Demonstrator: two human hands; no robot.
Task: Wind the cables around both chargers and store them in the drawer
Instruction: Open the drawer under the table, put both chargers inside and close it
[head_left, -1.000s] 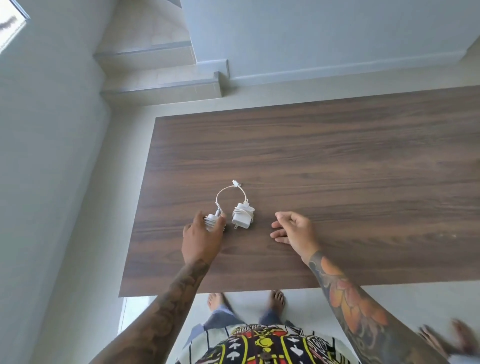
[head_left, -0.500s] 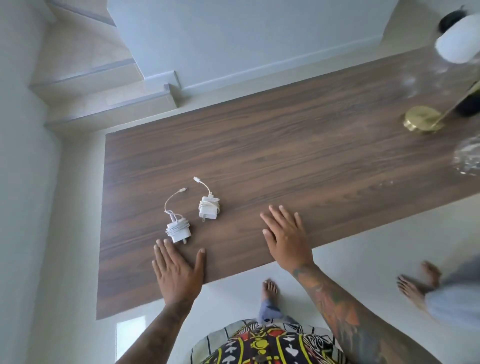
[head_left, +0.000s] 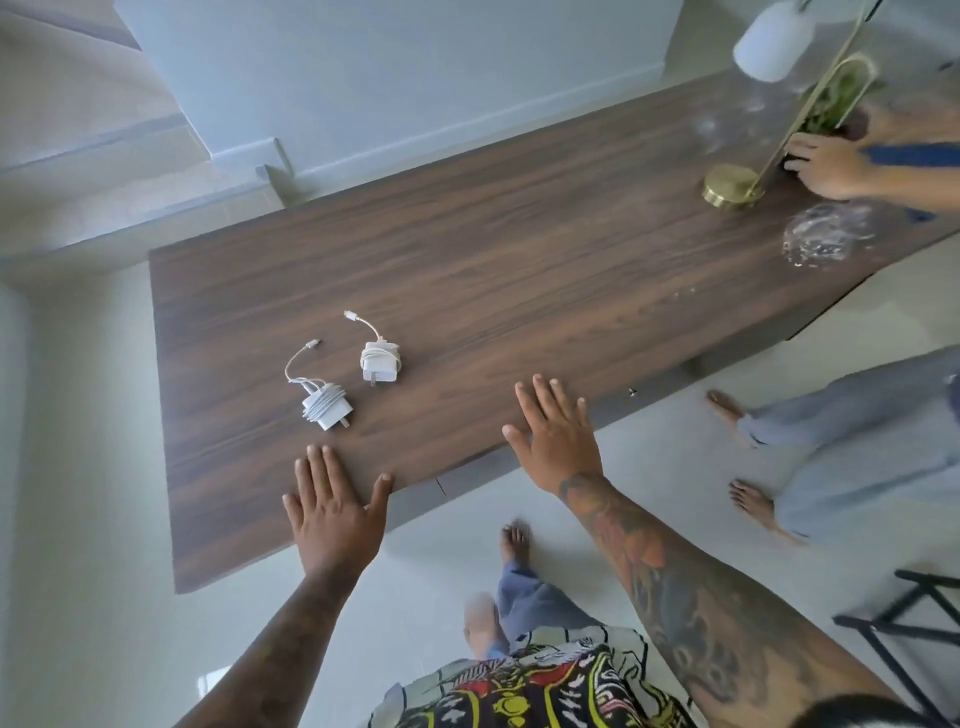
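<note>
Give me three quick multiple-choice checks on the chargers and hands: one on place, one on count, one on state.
1. Where do the white plug-in chargers lie?
A. on the dark wood-grain tabletop
B. on the floor
C. in a hand

2. How many chargers show?
A. one
B. two
C. four

3. What are the hands doing?
A. gripping cables
B. open, holding nothing
C. holding a lamp

Key: 1 A, both chargers rest on the tabletop. 2 B, two wrapped blocks lie side by side. 3 B, left hand and right hand are spread flat at the near edge.

Brass lamp base, glass bowl, wooden tabletop.
</note>
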